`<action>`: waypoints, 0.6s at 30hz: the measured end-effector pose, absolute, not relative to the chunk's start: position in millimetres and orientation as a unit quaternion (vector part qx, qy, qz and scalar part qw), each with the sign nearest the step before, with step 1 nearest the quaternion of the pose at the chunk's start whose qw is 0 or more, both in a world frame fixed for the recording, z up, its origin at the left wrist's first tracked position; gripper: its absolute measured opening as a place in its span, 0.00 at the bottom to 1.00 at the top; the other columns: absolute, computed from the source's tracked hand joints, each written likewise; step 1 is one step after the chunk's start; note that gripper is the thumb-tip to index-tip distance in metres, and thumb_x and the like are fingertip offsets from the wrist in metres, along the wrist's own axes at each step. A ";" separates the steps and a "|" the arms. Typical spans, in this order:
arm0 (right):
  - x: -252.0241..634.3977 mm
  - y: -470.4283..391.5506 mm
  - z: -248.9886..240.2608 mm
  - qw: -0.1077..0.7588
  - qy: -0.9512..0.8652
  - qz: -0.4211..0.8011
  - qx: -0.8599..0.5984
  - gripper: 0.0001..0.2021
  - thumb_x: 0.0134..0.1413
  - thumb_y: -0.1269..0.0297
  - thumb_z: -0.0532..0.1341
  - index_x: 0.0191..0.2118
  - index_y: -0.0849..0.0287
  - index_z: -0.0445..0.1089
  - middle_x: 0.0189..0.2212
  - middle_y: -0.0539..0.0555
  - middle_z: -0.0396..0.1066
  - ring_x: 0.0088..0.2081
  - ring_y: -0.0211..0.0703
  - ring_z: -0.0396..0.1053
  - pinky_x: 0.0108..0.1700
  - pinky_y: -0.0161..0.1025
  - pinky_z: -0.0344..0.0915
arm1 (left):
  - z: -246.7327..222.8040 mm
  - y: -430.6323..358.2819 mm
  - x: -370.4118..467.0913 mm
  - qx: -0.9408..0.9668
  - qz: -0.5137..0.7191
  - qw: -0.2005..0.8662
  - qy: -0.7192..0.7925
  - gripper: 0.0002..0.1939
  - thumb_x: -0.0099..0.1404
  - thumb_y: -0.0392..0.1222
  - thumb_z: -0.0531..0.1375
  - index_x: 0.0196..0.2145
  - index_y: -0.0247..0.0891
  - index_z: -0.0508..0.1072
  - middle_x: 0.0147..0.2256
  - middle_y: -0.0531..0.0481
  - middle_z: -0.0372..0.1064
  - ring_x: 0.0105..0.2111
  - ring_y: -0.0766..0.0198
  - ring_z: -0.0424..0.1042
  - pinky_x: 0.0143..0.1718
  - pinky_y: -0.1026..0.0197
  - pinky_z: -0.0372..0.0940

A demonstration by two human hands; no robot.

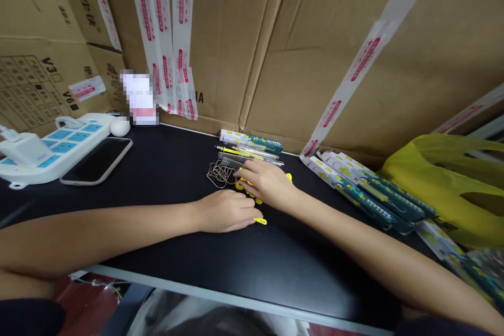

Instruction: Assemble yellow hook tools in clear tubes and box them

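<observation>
Holding a yellow strip (261,221) in left hand (226,211), right hand (270,181) over yellow pieces (258,201), grip unclear, slim cartons (348,189), contents hidden

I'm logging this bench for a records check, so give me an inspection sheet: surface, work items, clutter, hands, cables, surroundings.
Surface: black table, pale front edge.
Work items: yellow strip, small yellow parts, wire hooks.
Clutter: phone at left; printed boxes and yellow bag at right.
Hands: left hand holds the yellow strip; right hand is over the yellow parts, grip hidden.
Cables: white lead at the charger on the power strip.
Surroundings: taped cardboard behind.
</observation>
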State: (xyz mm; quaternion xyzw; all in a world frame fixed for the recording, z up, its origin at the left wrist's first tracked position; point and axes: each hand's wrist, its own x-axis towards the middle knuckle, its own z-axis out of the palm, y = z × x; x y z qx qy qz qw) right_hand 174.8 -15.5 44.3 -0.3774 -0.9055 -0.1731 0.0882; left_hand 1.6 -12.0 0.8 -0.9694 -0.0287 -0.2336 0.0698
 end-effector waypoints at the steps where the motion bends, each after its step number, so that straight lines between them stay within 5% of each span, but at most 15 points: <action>1: 166.0 -7.3 47.3 0.069 -0.905 -0.182 -0.377 0.10 0.61 0.66 0.52 0.41 0.62 0.70 0.34 0.57 0.68 0.36 0.46 0.63 0.36 0.40 0.57 | 1.0 -12.0 1.5 -0.970 -0.232 0.072 -0.026 0.12 0.68 0.40 0.51 0.42 0.37 0.73 0.30 0.51 0.70 0.30 0.64 0.69 0.33 0.62 0.62; 9: 116.2 30.8 51.9 0.023 -0.896 -0.114 -0.428 0.10 0.59 0.64 0.55 0.38 0.65 0.70 0.38 0.61 0.69 0.40 0.48 0.64 0.37 0.39 0.56 | -0.3 -10.8 2.1 -0.970 -0.233 0.072 -0.025 0.11 0.68 0.41 0.51 0.42 0.37 0.72 0.30 0.51 0.70 0.29 0.64 0.69 0.32 0.62 0.62; 18: 118.7 44.4 49.5 0.022 -0.887 -0.036 -0.459 0.06 0.55 0.68 0.56 0.36 0.61 0.71 0.33 0.55 0.74 0.32 0.39 0.68 0.30 0.33 0.54 | -0.2 -11.1 2.2 -0.968 -0.240 0.069 -0.024 0.10 0.68 0.40 0.52 0.41 0.37 0.71 0.30 0.51 0.69 0.29 0.65 0.69 0.31 0.62 0.62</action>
